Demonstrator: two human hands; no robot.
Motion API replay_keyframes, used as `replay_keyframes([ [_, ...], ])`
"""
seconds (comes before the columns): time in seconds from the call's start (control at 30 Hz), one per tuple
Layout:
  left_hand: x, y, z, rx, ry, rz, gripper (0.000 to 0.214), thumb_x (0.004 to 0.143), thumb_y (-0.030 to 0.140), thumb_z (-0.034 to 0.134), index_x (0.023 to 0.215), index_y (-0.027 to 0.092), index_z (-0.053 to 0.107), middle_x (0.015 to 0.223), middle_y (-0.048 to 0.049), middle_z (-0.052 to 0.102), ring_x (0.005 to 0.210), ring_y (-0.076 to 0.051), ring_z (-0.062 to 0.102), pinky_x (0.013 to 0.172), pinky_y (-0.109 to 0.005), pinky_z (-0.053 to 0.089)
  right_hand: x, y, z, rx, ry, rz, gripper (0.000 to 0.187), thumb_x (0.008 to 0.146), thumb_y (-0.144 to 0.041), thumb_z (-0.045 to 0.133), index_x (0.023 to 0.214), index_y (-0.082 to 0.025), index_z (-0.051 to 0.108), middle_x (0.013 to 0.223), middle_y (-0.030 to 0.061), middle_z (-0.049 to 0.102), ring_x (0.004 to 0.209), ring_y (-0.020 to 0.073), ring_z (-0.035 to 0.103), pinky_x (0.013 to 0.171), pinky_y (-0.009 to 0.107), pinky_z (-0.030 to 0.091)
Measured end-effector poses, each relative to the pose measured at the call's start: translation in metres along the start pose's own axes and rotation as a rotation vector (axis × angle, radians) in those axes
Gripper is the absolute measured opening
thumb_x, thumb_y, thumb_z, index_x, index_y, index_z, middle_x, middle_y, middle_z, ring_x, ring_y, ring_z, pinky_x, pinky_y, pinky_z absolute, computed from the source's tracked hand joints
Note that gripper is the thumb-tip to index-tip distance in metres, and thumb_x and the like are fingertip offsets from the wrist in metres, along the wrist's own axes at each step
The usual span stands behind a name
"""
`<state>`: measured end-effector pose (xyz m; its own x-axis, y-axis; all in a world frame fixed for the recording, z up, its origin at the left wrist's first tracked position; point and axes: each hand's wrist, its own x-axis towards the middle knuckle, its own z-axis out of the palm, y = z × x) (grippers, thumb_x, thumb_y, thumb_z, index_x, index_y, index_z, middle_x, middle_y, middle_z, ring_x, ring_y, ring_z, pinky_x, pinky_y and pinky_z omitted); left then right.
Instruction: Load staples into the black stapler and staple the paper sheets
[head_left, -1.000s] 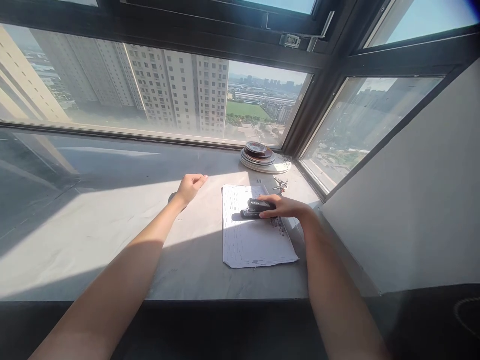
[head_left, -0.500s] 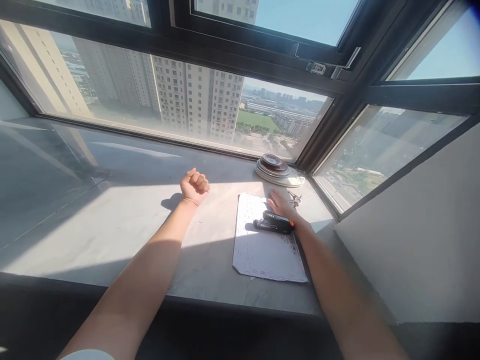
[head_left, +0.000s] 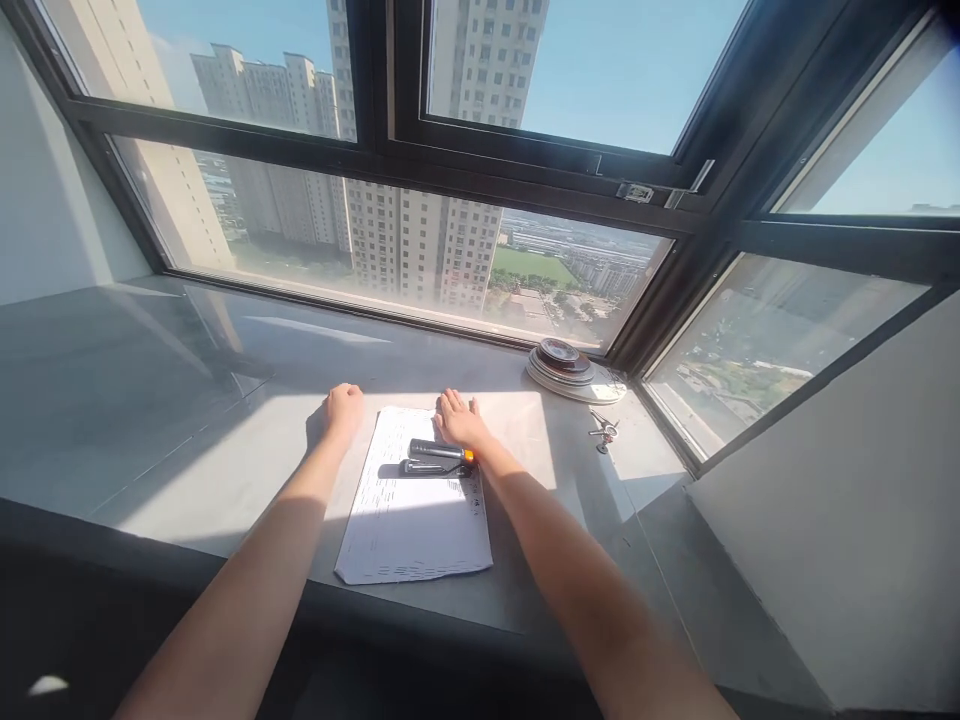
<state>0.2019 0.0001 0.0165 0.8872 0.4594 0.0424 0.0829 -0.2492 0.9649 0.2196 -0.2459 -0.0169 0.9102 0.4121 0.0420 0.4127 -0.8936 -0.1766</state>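
Observation:
My left hand [head_left: 345, 408] is closed in a fist on the sill, just left of a stack of white paper sheets [head_left: 412, 535]. In the earlier view its curled fingers show nothing held; now they are mostly turned away. My right hand [head_left: 459, 420] lies flat, fingers stretched out, at the sheets' upper right corner. A black stapler [head_left: 439, 458] with an orange end rests on the paper just below that hand, close to the wrist. Printed or written marks show along the sheets' edges.
A pale stone window sill [head_left: 225, 470] runs under dark window frames. Stacked round discs or plates [head_left: 561, 365] stand in the far right corner. Near them lies a small metal piece with a knob [head_left: 604, 432]. A white wall [head_left: 840, 480] bounds the right side.
The paper and stapler have moved left across the sill with my right hand. The fist has turned over and lowered toward the sill. The view has tilted up and shifted.

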Motion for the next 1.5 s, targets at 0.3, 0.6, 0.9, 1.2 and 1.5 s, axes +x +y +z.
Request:
replay_keyframes([
  [0.3,-0.004,-0.036,-0.027,1.084,0.168,0.142,0.041,0.093,0.008,0.048,0.131,0.012,0.064,0.140,-0.0299,0.059,0.139,-0.044,0.049,0.115,-0.067,0.032,0.001,-0.023,0.001,0.029,0.023,-0.008,0.070,0.113,-0.038,0.028,0.174,-0.005,0.019,0.180,0.0157,0.003,0.169,0.0339,0.007,0.132,0.071,0.005],
  [0.6,0.000,-0.036,-0.026,1.133,0.164,0.134,0.042,0.096,0.010,0.042,0.133,0.015,0.062,0.139,-0.0256,0.059,0.133,-0.042,0.050,0.113,-0.064,0.032,-0.068,0.038,-0.008,-0.108,0.013,0.113,0.069,0.113,-0.040,0.022,0.173,-0.007,0.027,0.178,0.0175,0.013,0.168,0.0367,0.016,0.129,0.077,0.012],
  [0.9,0.000,-0.034,-0.027,1.113,0.157,0.141,0.039,0.095,0.010,0.043,0.128,0.015,0.063,0.135,-0.0260,0.060,0.132,-0.043,0.052,0.110,-0.063,0.036,-0.074,0.058,-0.013,-0.075,-0.021,0.206,0.065,0.114,-0.037,0.022,0.172,-0.009,0.029,0.179,0.0166,0.015,0.168,0.0317,0.016,0.129,0.077,0.014],
  [1.2,-0.002,-0.030,-0.027,1.130,0.164,0.139,0.037,0.099,0.014,0.040,0.128,0.016,0.063,0.135,-0.0261,0.059,0.133,-0.043,0.053,0.110,-0.062,0.037,-0.073,0.060,-0.017,-0.075,0.183,0.092,0.062,0.109,-0.031,0.040,0.167,-0.010,0.039,0.177,0.0184,0.026,0.167,0.0326,0.020,0.132,0.073,0.010],
  [1.5,-0.007,-0.027,-0.027,1.152,0.159,0.157,0.041,0.099,0.014,0.038,0.130,0.014,0.064,0.133,-0.0270,0.060,0.129,-0.044,0.053,0.105,-0.063,0.037,-0.006,0.022,-0.026,0.058,0.018,-0.153,0.076,0.112,-0.045,0.038,0.169,0.004,0.028,0.177,0.0243,0.022,0.167,0.0301,0.022,0.135,0.041,0.024],
])
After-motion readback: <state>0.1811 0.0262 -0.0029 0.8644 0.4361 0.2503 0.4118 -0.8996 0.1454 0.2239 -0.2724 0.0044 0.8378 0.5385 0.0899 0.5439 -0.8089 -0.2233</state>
